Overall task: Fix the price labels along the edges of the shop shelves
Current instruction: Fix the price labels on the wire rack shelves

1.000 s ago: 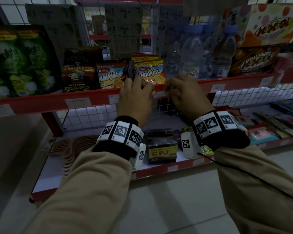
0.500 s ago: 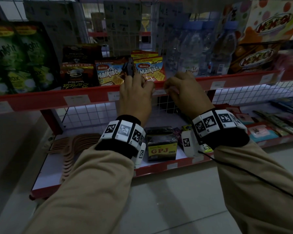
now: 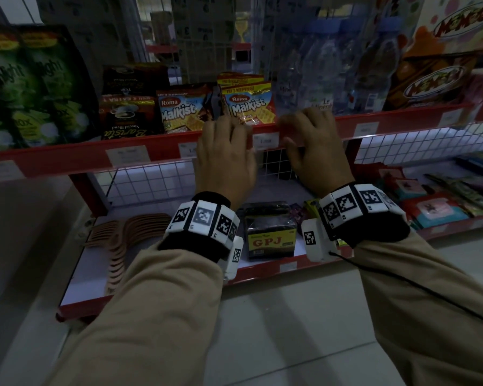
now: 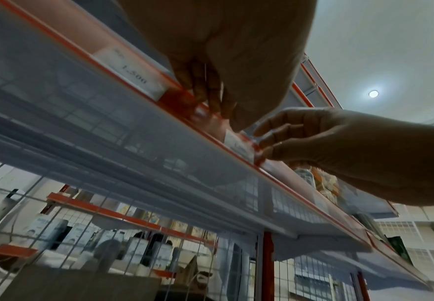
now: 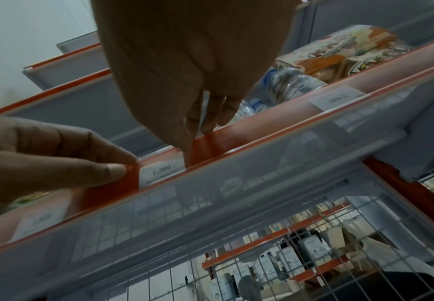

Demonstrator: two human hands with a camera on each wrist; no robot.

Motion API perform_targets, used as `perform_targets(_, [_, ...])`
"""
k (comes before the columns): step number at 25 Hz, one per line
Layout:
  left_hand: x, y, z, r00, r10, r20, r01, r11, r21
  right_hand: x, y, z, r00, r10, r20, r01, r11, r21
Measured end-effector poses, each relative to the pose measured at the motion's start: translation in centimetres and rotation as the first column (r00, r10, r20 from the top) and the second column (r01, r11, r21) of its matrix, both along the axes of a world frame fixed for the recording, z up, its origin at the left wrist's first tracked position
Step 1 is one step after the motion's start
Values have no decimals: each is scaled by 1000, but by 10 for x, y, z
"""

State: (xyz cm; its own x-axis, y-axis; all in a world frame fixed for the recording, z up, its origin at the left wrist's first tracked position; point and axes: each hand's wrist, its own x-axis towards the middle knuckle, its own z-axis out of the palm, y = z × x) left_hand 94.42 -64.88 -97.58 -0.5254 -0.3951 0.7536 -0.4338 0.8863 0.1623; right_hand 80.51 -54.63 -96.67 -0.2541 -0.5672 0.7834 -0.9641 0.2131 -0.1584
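A white price label (image 3: 266, 141) reading 1.500 (image 5: 162, 173) sits in the red edge strip (image 3: 76, 160) of the upper shelf. My left hand (image 3: 234, 132) grips the strip just left of the label, with the thumb (image 5: 108, 171) pressed on the front and the fingers curled over the top. Just right of the label, my right hand (image 3: 293, 135) pinches the strip, fingers (image 5: 210, 122) on its top edge. In the left wrist view the right hand (image 4: 264, 142) touches the label's (image 4: 236, 145) right end. More labels (image 3: 127, 154) sit along the strip.
Malkist packets (image 3: 248, 107), coffee packs (image 3: 126, 118), green pouches (image 3: 25, 87) and water bottles (image 3: 326, 73) stand right behind the strip. The lower shelf (image 3: 262, 267) holds a GPJ box (image 3: 271, 238), wooden pieces (image 3: 123, 240) and sachets (image 3: 441, 199). Tiled floor lies below.
Both hands stay on the strip on either side of the label. They have edged slightly apart, so the label between them shows more fully.
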Motion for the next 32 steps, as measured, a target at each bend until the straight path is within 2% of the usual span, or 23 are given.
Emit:
perform_targets(4, [0,12,-25,992,70,106,-72,997,12,-2,6,-23,996,6,-87,-13,997,-81])
perform_targets(7, [0,17,-50,981,82,178,-75,996,-48,-7,11,-49,998,59,-35,-63,991,-116])
perform_targets(10, [4,24,-86,978,47,205,-29,996,-86,-12,20,-88,997,80,21,-78,994,-78])
perform_targets(13, [7,35,-131,954,-61,294,54,998,30,-11,36,-144,991,65,113,-69,997,29])
perform_targets(16, [11,44,-176,859,-167,484,109,983,146,-2,55,-205,977,31,213,-80,971,224])
perform_targets(19, [14,51,-214,767,-251,591,115,959,258,7,69,-247,965,7,262,-113,914,389])
perform_targets(23, [19,54,-244,694,-230,682,47,960,276,8,70,-266,978,14,210,-111,883,457])
perform_targets(32, [15,54,-246,716,-188,672,21,969,248,12,74,-273,995,-11,95,-37,875,483])
